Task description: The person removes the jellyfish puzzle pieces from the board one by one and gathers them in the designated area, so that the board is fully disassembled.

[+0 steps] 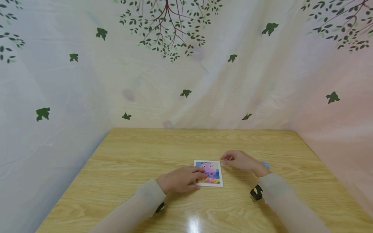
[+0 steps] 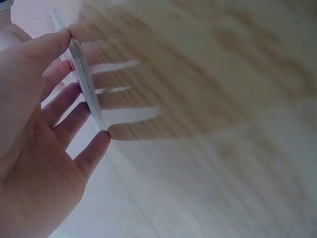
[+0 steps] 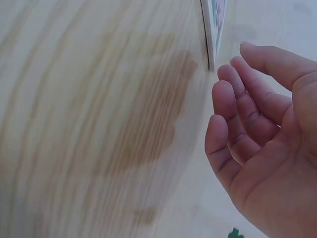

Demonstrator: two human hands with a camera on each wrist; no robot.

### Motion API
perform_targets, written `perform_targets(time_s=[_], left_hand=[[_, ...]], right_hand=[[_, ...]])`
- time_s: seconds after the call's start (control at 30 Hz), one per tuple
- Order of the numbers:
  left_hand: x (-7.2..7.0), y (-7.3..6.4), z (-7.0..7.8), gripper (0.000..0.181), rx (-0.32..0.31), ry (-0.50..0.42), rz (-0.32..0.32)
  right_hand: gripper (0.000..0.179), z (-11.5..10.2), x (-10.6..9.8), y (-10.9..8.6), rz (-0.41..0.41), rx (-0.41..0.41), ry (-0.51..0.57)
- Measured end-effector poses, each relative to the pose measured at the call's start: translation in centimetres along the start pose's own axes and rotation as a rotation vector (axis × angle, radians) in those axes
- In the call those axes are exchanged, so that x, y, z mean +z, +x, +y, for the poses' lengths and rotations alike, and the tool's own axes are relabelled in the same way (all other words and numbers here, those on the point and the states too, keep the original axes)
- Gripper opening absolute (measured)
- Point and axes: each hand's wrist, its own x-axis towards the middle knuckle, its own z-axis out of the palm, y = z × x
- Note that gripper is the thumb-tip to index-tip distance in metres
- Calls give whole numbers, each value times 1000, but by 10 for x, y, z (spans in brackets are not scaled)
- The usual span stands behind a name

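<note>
White-framed picture (image 1: 212, 174), pink animal on blue and yellow, lies flat on the tabletop (image 1: 122, 155), just below and right of center in the head view. Its left side is partly covered by the left hand (image 1: 181, 180). Left grip: fingers extended and spread, touching the picture, not wrapped round it. Left wrist view gives it nearly edge-on, so the printed face is hard to make out there.

Right hand (image 1: 240, 160) is just beside the picture's upper right corner. Right grip: loosely bent fingers, nothing in it per the right wrist view. That view only gets a sliver of the picture, cut off at the top edge.

Pale patch in the picture's upper right; can't tell if it's print or a gap. Blue piece (image 1: 265, 165) sits right of center, partly hidden behind the right wrist; its full shape can't be read.

Both sleeves (image 1: 148, 195) run off the bottom of the head view. Black device (image 1: 256, 192) at the right wrist; the left one is mostly hidden. Leaf-print curtain (image 1: 157, 81) fills the upper half, cut off at the top.
</note>
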Motion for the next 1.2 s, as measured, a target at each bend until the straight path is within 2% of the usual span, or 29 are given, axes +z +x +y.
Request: perform_targets(time_s=[0.07, 0.2, 0.33, 0.5, 0.73, 0.87, 0.97, 1.2], left_hand=[[0, 0, 0, 49, 4, -4, 0], [0, 0, 0, 48, 10, -12, 5], [-1, 0, 0, 48, 13, -16, 7], [0, 0, 0, 48, 25, -14, 13], [0, 0, -1, 46, 40, -10, 30], [1, 0, -2, 47, 34, -15, 22], [1, 0, -4, 47, 31, -19, 17], [1, -1, -4, 45, 75, -22, 46]], right_hand=[[23, -5, 6, 5, -18, -42, -4], [25, -15, 16, 14, -47, -62, -14], [23, -25, 23, 20, -65, -34, -16], [16, -31, 27, 23, -52, -1, -48], [14, -31, 29, 24, -3, 22, -66], [13, -31, 31, 26, -3, 41, -54], [15, -33, 33, 27, -11, 54, -43], [25, -39, 37, 29, -11, 124, -55]])
